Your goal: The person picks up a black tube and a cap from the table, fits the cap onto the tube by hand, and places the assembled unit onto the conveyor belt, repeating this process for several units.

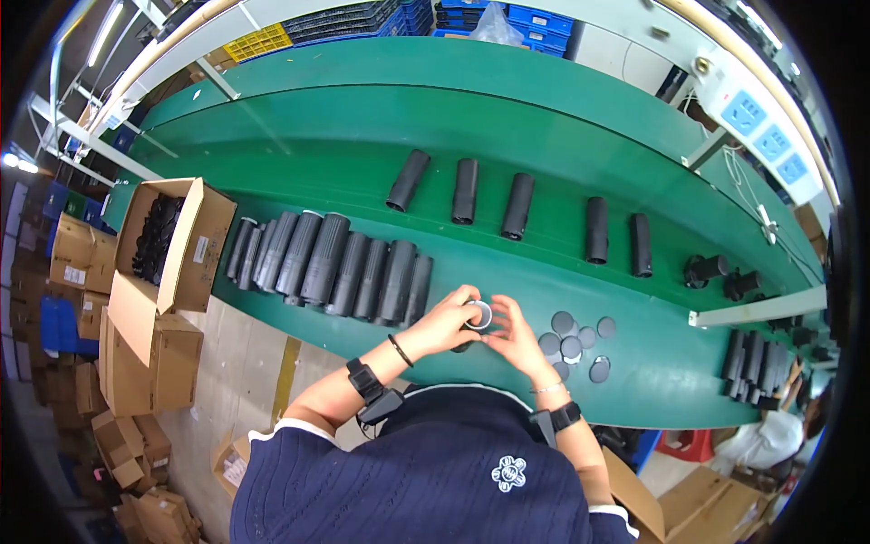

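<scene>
My left hand (444, 324) is wrapped around a black ribbed tube (478, 315), its open round end facing up at me. My right hand (518, 335) has its fingertips at the rim of that same tube. Just right of my hands lies a small pile of dark grey round discs (571, 343) on the green conveyor belt (544, 145). Left of my hands a row of several black ribbed tubes (331, 260) lies side by side at the belt's near edge.
Several single black tubes (518, 206) lie spaced out along the belt's middle. An open cardboard box of black parts (168, 238) stands at the left. More tubes (752, 363) sit at the right, near another person (770, 435). Cardboard boxes (127, 435) are stacked on the floor.
</scene>
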Action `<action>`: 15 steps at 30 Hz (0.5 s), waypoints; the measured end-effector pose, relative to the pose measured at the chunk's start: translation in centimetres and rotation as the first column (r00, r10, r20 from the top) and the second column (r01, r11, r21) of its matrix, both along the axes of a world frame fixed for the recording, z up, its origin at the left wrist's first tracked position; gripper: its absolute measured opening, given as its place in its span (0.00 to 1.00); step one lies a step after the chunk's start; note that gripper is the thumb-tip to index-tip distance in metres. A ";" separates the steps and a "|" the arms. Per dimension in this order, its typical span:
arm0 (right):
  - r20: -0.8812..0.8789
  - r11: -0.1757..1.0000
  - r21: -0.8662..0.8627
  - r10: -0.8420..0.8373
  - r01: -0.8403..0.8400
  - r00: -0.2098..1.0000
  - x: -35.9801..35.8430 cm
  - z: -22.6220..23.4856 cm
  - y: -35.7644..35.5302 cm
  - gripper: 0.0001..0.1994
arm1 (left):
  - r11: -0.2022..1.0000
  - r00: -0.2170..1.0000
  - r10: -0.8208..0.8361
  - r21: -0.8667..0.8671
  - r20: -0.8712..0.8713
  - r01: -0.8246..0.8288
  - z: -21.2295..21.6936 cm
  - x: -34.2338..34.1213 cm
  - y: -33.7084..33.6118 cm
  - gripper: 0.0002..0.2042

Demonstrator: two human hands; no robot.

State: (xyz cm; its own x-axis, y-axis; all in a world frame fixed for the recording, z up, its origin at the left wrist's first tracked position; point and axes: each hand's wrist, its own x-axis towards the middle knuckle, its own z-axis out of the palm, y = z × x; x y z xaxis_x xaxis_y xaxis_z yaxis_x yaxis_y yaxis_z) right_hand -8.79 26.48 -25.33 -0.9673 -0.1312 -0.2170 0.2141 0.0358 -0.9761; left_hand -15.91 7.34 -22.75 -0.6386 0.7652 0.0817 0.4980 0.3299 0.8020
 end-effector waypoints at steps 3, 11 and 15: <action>-0.087 0.995 0.054 0.091 -0.087 0.992 0.4 0.2 -0.3 0.36 | 0.987 0.990 0.141 0.076 -0.027 -0.139 0.0 2.7 0.5 0.18; -0.338 0.939 0.268 0.303 -0.218 0.891 2.9 1.8 1.0 0.22 | 0.983 0.989 0.135 -0.118 -0.057 -0.141 0.3 5.4 -0.1 0.17; -0.345 0.908 0.353 0.352 -0.227 0.870 2.0 1.9 1.9 0.13 | 0.993 0.990 0.116 -0.018 -0.080 -0.117 1.9 6.1 0.4 0.16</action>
